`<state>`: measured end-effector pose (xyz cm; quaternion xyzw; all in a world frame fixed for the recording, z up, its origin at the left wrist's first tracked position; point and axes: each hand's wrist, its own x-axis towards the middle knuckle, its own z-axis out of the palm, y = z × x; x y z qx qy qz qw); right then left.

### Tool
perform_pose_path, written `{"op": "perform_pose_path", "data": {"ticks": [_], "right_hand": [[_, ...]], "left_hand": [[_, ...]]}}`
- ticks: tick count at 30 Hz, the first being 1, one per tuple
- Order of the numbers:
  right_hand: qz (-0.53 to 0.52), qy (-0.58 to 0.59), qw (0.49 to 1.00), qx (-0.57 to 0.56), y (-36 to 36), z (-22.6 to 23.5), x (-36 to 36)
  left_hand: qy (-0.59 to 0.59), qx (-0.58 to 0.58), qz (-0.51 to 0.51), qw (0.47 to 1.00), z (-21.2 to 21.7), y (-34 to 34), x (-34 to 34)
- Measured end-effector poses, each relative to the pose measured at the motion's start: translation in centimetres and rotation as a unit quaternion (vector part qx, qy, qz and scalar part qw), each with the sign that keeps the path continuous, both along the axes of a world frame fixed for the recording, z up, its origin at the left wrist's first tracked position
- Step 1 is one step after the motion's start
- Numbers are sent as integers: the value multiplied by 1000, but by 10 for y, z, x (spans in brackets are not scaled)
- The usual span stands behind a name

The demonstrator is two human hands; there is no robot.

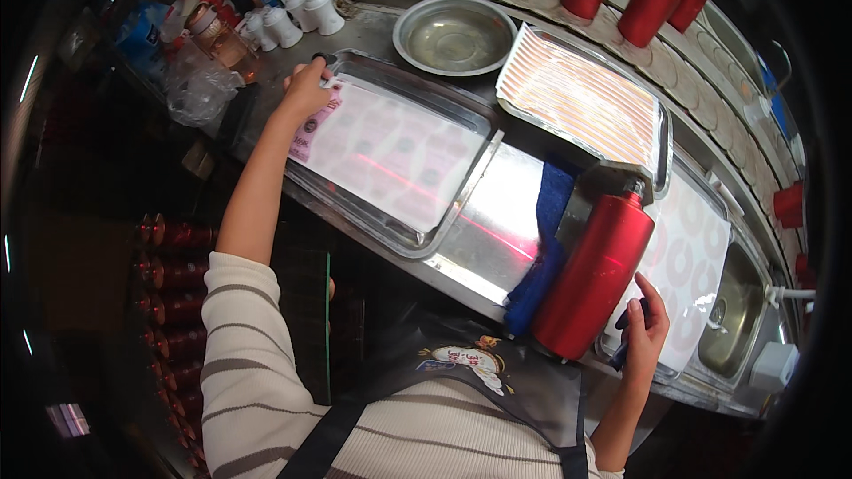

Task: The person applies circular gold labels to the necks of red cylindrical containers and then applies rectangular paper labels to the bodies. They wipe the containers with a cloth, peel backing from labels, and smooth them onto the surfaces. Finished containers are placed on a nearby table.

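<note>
My left hand (pixel 306 93) is curled at the upper left corner of a white translucent sheet (pixel 408 146), its fingers closed. A small dark piece shows at the fingertips; what they grip is hidden. Beneath the sheet, a pink printed sheet (pixel 312 131) shows along the left edge. Both lie in a shallow metal tray (pixel 404 247). On the right, my right hand (pixel 646 328) is raised with index finger and thumb apart, just beside a large red metallic bottle (pixel 590 279). Something dark is by its fingers, too unclear to name.
A blue cloth (pixel 548 235) lies left of the bottle. Behind are a metal basin (pixel 454 35) and a tray of striped strips (pixel 581 93). A sheet with pale rings (pixel 688 253) lies near the sink (pixel 735 302). Red bottles (pixel 648 9) line the rear conveyor; more are stacked lower left.
</note>
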<state>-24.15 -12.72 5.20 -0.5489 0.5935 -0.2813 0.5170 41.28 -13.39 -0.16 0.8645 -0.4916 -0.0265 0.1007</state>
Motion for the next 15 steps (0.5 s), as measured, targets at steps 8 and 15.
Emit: {"op": "perform_pose_path", "data": {"ticks": [8,15], "right_hand": [[8,-3,1000,6,-3,0,4],[10,-5,1000,-3,-2,-7,0]], "left_hand": [[90,-50,-13,995,-4,0,17],[156,-170,-28,973,-20,-3,14]]}}
